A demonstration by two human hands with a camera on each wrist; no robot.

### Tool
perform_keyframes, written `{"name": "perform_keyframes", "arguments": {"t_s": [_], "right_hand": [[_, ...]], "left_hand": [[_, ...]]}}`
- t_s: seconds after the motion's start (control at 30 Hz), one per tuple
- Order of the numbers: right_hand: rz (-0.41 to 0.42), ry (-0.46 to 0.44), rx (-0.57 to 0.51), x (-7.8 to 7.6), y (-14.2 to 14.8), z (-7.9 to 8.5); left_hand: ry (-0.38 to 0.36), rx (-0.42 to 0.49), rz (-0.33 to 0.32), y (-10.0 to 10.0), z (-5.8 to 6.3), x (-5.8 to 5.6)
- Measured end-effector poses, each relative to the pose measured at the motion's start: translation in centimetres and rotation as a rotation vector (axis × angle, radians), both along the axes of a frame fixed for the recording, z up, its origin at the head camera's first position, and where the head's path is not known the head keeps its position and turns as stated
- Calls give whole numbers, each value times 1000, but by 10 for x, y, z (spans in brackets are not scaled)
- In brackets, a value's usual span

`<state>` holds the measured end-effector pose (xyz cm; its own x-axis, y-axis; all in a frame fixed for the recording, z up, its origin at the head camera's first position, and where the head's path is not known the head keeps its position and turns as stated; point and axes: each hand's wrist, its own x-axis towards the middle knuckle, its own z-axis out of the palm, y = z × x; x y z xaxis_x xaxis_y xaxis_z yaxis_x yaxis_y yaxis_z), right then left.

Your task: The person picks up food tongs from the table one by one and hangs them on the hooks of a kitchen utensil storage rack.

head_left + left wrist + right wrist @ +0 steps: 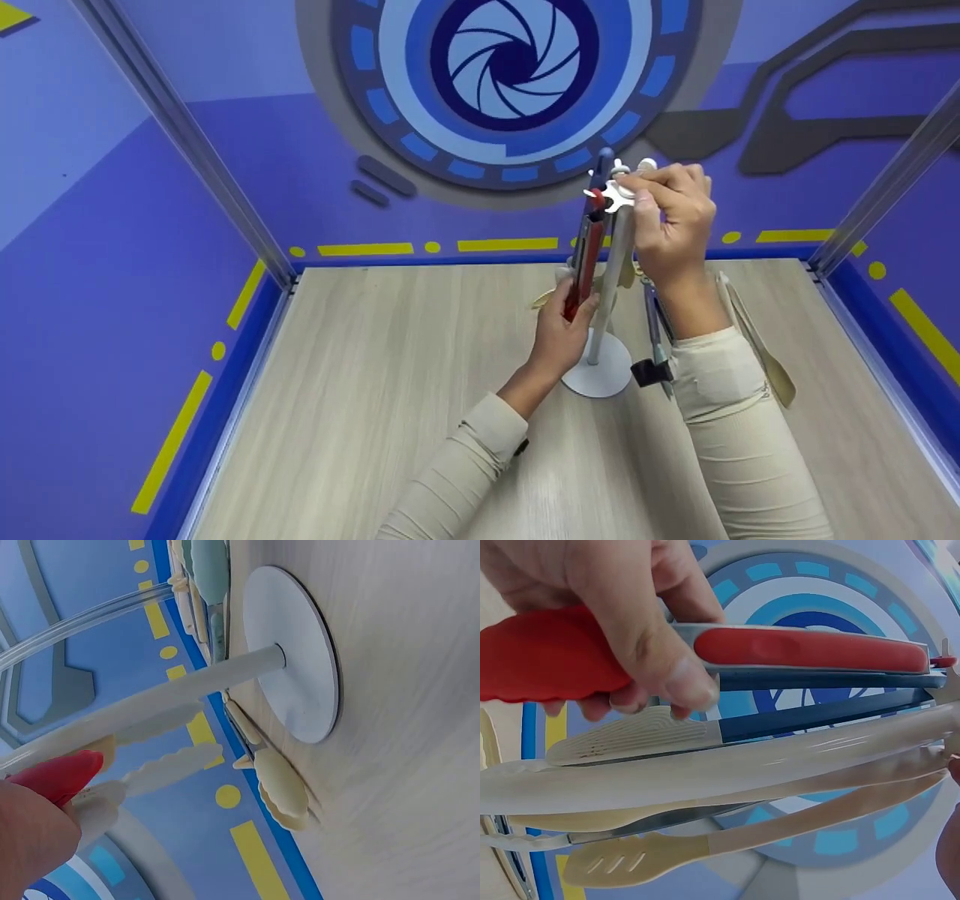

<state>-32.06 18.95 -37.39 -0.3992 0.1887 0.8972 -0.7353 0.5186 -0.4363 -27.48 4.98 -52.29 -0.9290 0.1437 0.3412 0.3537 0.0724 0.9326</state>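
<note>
My left hand grips a pair of red-handled tongs around their red silicone end, holding them upright beside the pole of a white utensil stand. The tongs' top end is up at the stand's white hook rack. My right hand pinches that rack between thumb and fingers. Blue-handled tongs and a beige slotted utensil hang from the stand, close to the red tongs. In the left wrist view, a red tip shows beside my left hand's thumb.
The stand's round white base rests on the wooden table. Behind it lie cream-ended tongs; to the right are teal-ended tongs and long beige tongs. Blue printed panels enclose the table's back and sides.
</note>
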Motion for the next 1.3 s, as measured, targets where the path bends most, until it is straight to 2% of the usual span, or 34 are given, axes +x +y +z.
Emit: {"name": "perform_keyframes", "arguments": {"t_s": [0.4,0.63,0.8,0.97,1.1,1.3], "right_hand": [[45,-7,-1,0,2,-4],[91,-31,12,2,5,-8],[117,-49,36,6,8,-4],[108,-67,70,9,11,2],[81,-75,82,10,11,7],[62,-98,88,12,14,13]], "left_hand": [[-23,-45,-14,-2,-2,7],[-19,-106,-5,-15,-3,16],[21,-178,18,-26,3,17],[44,-209,39,-34,8,19],[32,-202,58,-36,9,19],[28,-212,35,-37,9,20]]}}
